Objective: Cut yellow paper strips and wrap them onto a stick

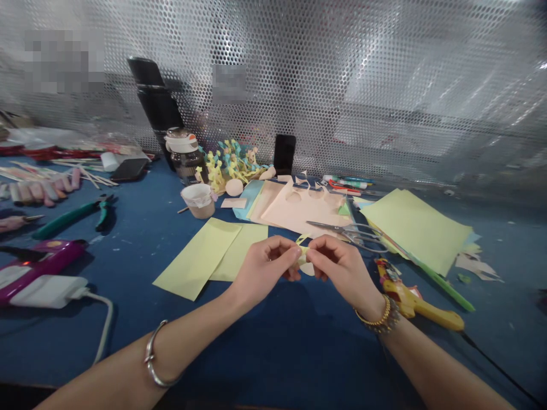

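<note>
My left hand [276,259] and my right hand [335,262] meet over the blue table, fingertips pinched on a small yellow paper piece [303,254] between them. Part of that piece is hidden by my fingers. Just beyond my right hand lie scissors [350,230] with thin metal handles, partly over pale pink paper sheets [307,208]. To the left of my left hand, two yellow paper sheets [200,250] overlap on the table.
On the right are a yellow glue gun [427,310], a green pen [444,287] and stacked yellow paper [414,225]. A paper cup [200,202], yellow-blue paper flowers [235,162] and a bottle [184,156] stand behind. Green pliers [70,219] and a purple power strip [51,259] lie left.
</note>
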A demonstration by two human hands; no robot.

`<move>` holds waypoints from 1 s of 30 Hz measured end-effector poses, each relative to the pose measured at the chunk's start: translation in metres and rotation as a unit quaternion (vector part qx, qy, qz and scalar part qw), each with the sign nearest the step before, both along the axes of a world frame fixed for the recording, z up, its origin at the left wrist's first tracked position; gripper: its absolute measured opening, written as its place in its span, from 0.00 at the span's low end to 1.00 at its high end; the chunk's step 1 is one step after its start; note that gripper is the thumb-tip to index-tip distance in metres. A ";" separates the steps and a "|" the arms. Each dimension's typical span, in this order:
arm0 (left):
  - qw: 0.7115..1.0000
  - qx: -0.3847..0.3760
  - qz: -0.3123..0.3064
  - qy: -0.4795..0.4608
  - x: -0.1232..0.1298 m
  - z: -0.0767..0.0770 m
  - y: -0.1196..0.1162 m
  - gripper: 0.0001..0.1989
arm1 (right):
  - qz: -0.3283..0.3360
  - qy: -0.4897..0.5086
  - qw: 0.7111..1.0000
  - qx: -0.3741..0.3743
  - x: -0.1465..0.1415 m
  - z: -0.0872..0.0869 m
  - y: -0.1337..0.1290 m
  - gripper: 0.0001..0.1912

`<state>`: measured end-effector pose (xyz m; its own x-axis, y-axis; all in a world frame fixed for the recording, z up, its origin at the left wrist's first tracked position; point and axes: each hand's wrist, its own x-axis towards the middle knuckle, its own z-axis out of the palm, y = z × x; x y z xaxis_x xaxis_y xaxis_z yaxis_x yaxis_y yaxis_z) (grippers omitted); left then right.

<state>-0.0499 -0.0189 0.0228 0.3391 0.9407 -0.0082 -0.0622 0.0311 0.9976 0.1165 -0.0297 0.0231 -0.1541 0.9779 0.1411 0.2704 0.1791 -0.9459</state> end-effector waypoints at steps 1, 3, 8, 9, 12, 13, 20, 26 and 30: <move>1.000 -0.001 0.000 0.001 0.000 0.000 0.000 0.10 | 0.001 0.001 1.000 -0.002 0.000 0.000 0.000 0.08; 1.000 -0.002 -0.001 0.003 0.000 0.000 0.000 0.10 | 0.004 0.002 1.000 -0.004 0.000 0.001 0.000 0.08; 1.000 -0.002 -0.003 0.002 -0.001 0.000 0.000 0.11 | 0.008 -0.002 1.000 -0.009 -0.001 0.001 0.000 0.09; 1.000 -0.006 -0.005 0.001 -0.001 0.000 0.000 0.11 | 0.006 -0.001 1.000 -0.009 -0.001 0.001 0.000 0.09; 1.000 -0.012 -0.006 -0.001 -0.001 0.001 -0.001 0.11 | 0.007 0.003 1.000 -0.006 -0.001 0.001 0.000 0.09; 1.000 -0.008 -0.006 0.002 -0.002 0.001 -0.001 0.11 | 0.007 0.003 1.000 -0.005 -0.001 0.001 0.000 0.09; 0.998 0.031 0.020 0.045 -0.002 0.002 0.001 0.12 | 0.006 0.004 1.000 -0.012 -0.001 0.000 0.000 0.11; 1.000 -0.002 0.017 0.011 -0.002 0.001 0.002 0.13 | -0.008 -0.017 1.000 -0.009 -0.001 -0.001 0.001 0.10; 0.999 -0.025 0.003 -0.025 -0.003 0.001 0.003 0.13 | -0.004 0.009 1.000 -0.027 0.000 -0.002 0.003 0.11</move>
<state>-0.0530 -0.0162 0.0235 0.3340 0.9418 -0.0381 -0.1113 0.0795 0.9906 0.1166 -0.0265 0.0213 -0.1448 0.9853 0.0906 0.2540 0.1256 -0.9590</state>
